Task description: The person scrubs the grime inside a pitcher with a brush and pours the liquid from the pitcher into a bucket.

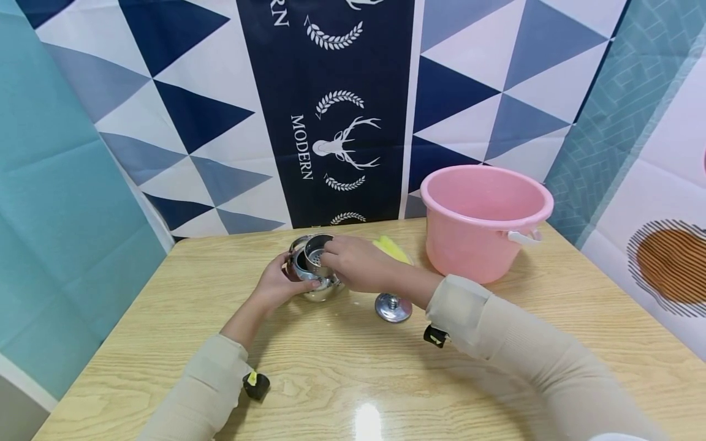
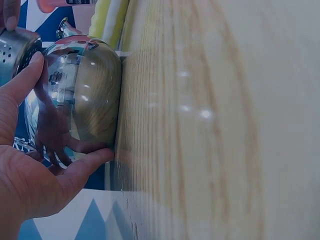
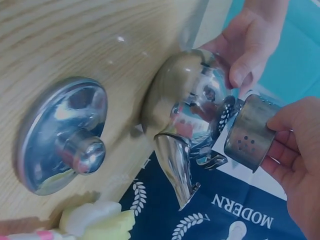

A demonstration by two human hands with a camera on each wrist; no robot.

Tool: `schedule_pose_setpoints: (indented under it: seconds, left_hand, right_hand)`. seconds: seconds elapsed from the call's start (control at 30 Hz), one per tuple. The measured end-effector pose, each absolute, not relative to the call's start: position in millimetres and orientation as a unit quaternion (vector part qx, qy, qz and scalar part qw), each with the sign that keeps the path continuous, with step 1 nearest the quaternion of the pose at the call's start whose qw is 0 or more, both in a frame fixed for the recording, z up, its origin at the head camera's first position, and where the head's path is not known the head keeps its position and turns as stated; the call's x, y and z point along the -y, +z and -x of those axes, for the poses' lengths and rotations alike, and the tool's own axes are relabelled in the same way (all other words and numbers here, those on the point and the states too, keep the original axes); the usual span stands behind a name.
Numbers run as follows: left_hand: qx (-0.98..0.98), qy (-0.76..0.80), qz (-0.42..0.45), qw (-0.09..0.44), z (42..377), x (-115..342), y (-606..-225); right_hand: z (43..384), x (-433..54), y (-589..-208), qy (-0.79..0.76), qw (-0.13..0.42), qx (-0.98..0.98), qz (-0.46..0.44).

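A shiny round metal teapot [image 1: 322,294] with a short spout [image 3: 175,170] sits on the table, its top uncovered. My left hand [image 1: 277,283] holds it from the left side, thumb and fingers spread around the body. Just above the opening, my right hand [image 1: 361,263] pinches a metal strainer basket [image 3: 248,132] by its wall. Small holes dot the basket's side and bottom, and it is tilted over the pot's mouth. The round metal lid [image 3: 62,135] with its knob lies on the table to the right of the teapot, below my right wrist in the head view.
A pink bucket [image 1: 469,239] with a white handle grip stands at the back right. Behind my right hand is a yellow-and-white item [image 1: 393,248], partly hidden by the forearm. Patterned sheets [image 1: 220,110] hang behind the wooden table [image 1: 331,367].
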State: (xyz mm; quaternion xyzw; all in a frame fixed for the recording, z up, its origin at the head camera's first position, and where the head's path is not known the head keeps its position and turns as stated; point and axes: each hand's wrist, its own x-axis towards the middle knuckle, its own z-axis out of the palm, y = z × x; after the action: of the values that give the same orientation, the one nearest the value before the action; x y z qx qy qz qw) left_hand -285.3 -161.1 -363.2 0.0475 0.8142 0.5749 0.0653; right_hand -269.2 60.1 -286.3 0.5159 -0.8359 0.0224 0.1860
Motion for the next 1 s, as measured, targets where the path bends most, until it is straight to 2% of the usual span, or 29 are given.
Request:
schedule_pose_setpoints:
  seconds: [0.7,1.0]
  left_hand:
    - [-0.814,0.576,-0.046,0.063,285,161,-363]
    - [-0.822,0.566,-0.041,0.058,284,160,-363]
  right_hand:
    - [254,-81,-304,0.026,0.184,0.828,-0.529]
    - [246,-90,-309,0.001,0.219,0.807,-0.549]
